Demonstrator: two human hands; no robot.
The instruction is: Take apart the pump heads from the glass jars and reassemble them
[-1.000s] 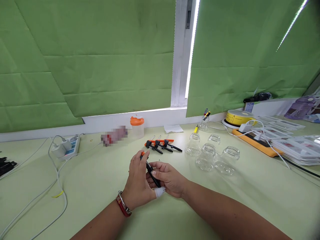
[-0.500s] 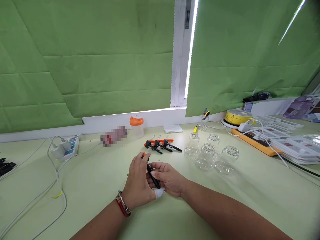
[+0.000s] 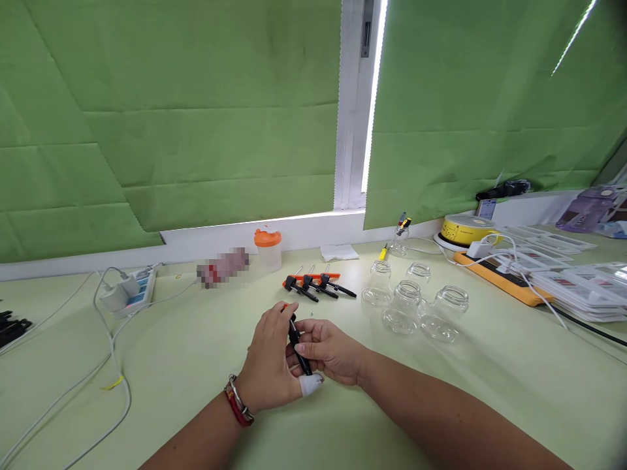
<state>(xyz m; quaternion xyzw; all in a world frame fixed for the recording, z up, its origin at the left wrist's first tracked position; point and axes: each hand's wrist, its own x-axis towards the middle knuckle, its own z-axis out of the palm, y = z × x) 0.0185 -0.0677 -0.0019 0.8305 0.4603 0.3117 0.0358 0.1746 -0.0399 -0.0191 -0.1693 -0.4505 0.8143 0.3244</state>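
Between my two hands is a black rod-shaped part [image 3: 300, 346] with a bit of orange at its upper end, held at a slant. My left hand [image 3: 270, 356] is closed about its ends, fingers at the top and a white-wrapped thumb at the bottom. My right hand [image 3: 333, 349] pinches its middle with the thumb in front and fingers partly hidden behind. Just beyond lie three similar black and orange pieces [image 3: 318, 284] with thin metal rods, side by side. A tiny pale bit [image 3: 312, 314] sits on the table above my right hand.
Several clear glass jars [image 3: 401, 310] stand to the right. An orange-lidded cup [image 3: 268, 251] and folded white paper [image 3: 339, 252] are at the back. A power strip [image 3: 140, 294] with cables lies left; an orange-black strip [image 3: 504, 277] and stacked plastic cases [image 3: 580, 294] are right.
The black part has tipped slightly more upright, and its lower end now meets the wrapped thumb. Both hands have shifted only a little.
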